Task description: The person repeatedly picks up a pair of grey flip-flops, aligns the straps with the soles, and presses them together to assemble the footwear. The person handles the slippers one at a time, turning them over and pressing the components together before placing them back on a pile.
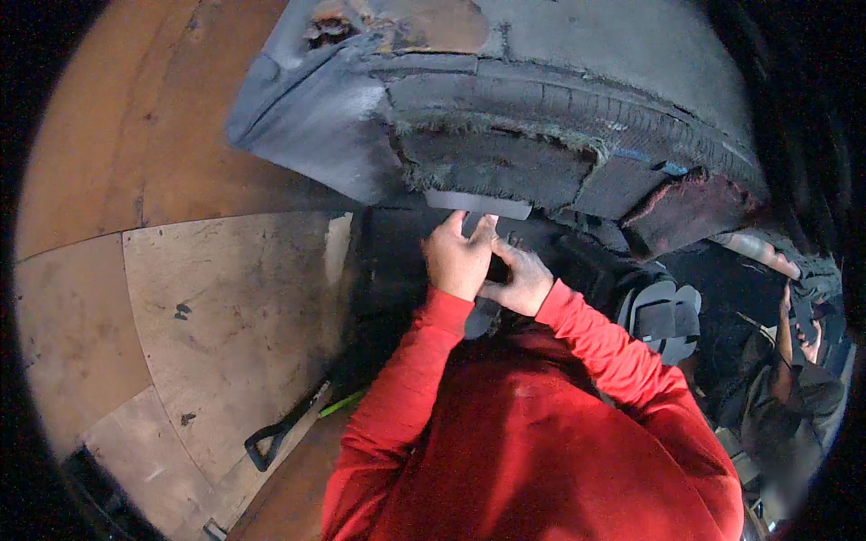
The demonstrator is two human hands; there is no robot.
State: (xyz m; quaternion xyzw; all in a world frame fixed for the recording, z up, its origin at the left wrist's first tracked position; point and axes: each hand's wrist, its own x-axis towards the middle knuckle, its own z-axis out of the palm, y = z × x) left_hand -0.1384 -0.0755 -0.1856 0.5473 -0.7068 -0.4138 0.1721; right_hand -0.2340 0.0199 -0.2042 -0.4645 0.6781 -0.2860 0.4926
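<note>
A light grey flat strip (478,204) juts out from under the frayed, dark grey padded edge (496,162) of a worktable. My left hand (456,260) is at its lower edge, with the fingers and thumb closed against it. Close beside it on the right, my right hand (521,281) is curled, its fingertips meeting the left hand's thumb side. Whatever lies between the two hands is dark and partly hidden, and I cannot make it out. Both forearms wear red sleeves.
A worn wooden panel (234,343) stands on the left, with a black handle-like loop (266,446) near its lower edge. Grey slide sandals (666,317) lie to the right. Farther right another person (789,397) sits, hands raised near a pale tube-shaped bar (762,252).
</note>
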